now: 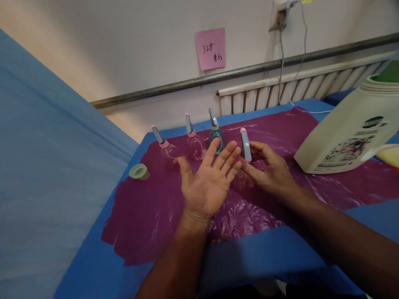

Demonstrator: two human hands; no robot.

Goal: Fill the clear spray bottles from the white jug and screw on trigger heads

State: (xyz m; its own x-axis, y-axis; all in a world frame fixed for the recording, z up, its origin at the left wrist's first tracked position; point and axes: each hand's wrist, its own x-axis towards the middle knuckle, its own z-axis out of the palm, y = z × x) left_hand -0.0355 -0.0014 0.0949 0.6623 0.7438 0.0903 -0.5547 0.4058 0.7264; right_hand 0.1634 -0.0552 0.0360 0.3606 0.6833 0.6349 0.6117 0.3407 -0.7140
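My left hand (208,179) is palm up with fingers spread, holding nothing, its fingertips close to a clear cupping jar (245,164) with a grey valve stem and pink collar. My right hand (268,168) is wrapped round that jar, which stands on the purple plastic sheet (149,216). Three more clear cupping jars stand in a row behind: one at the left (166,151), one in the middle (193,143), and a blue-collared one (215,132) just beyond my left fingertips.
A small green cap (139,171) lies at the sheet's left edge. A large white jug (349,133) lies tilted at the right, with something yellow (389,154) beside it. Blue cloth (46,166) covers the surface and rises at left. A pink note (210,48) hangs on the wall above a radiator (296,89).
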